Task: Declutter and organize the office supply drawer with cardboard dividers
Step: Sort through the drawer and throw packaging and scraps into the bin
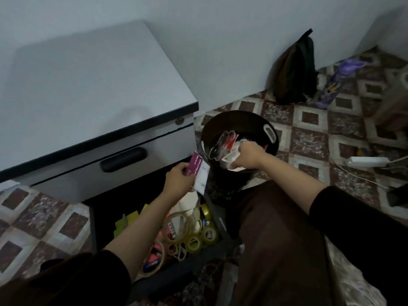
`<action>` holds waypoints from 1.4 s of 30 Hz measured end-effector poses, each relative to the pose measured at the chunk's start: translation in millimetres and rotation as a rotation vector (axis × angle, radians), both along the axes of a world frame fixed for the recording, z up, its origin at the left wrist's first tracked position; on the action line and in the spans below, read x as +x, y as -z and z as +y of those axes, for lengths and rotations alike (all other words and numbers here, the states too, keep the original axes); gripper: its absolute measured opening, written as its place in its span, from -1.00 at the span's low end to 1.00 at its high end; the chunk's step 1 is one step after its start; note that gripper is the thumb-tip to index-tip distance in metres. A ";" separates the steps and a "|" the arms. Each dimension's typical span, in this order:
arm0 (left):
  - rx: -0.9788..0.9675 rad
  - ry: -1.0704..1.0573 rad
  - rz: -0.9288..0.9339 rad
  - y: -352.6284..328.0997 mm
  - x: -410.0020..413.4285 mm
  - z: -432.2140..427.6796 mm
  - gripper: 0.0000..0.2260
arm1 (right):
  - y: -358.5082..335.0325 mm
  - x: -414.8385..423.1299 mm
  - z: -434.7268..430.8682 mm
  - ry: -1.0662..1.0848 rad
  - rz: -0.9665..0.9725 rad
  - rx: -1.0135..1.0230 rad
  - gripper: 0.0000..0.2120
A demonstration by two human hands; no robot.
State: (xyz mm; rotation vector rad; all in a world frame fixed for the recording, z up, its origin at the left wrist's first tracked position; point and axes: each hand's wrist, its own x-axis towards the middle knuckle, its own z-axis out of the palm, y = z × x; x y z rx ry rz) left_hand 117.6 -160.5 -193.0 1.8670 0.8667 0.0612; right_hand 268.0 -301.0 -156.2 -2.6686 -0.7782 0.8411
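Observation:
An open black drawer (218,224) lies low in the middle, crowded with several tape rolls (199,238), yellow sticky notes (128,219), pens and white scraps. Above its far end my left hand (180,181) grips a magenta pencil-lead packet (195,165) together with a white card (202,180). My right hand (248,156) reaches into a black round bin (212,124) to the right of the drawer, fingers curled down on white packaging (231,157) among clear plastic and red wrappers. What exactly those fingers hold is hidden.
A grey drawer cabinet (88,85) with a black handle (123,159) stands at the left against the wall. A dark bag (295,69) and a purple umbrella (333,85) lean at the back right. A white power strip (366,161) with cables lies on the tiled floor.

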 end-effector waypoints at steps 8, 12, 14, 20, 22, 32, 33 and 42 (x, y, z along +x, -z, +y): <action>-0.337 -0.027 0.022 17.1 90.9 -28.4 -0.57 | 20.5 54.5 -40.1 0.273 0.071 0.065 -0.53; -0.415 -0.005 0.061 26.8 109.2 -32.6 -0.40 | 32.4 66.0 -45.2 0.308 0.088 0.136 -0.57; -0.357 0.043 0.113 33.5 106.8 -29.9 -0.40 | 36.7 70.9 -45.3 0.332 0.105 0.161 -0.59; -0.278 0.066 0.174 41.9 82.1 -13.2 -0.48 | 40.2 76.7 -28.6 0.348 0.079 0.240 -0.62; -0.279 0.059 0.175 37.7 74.3 -7.6 -0.50 | 35.8 75.1 -20.8 0.390 0.102 0.352 -0.37; -0.242 0.025 0.181 20.5 13.1 23.9 -0.61 | 17.2 38.5 6.3 0.260 0.123 0.273 -0.65; -0.236 0.023 0.175 19.4 3.7 27.1 -0.62 | 12.9 31.1 10.0 0.236 0.117 0.276 -0.66; -0.142 -0.023 0.172 9.5 -93.6 49.2 -0.76 | 24.9 -71.3 53.0 0.080 0.266 0.311 -0.84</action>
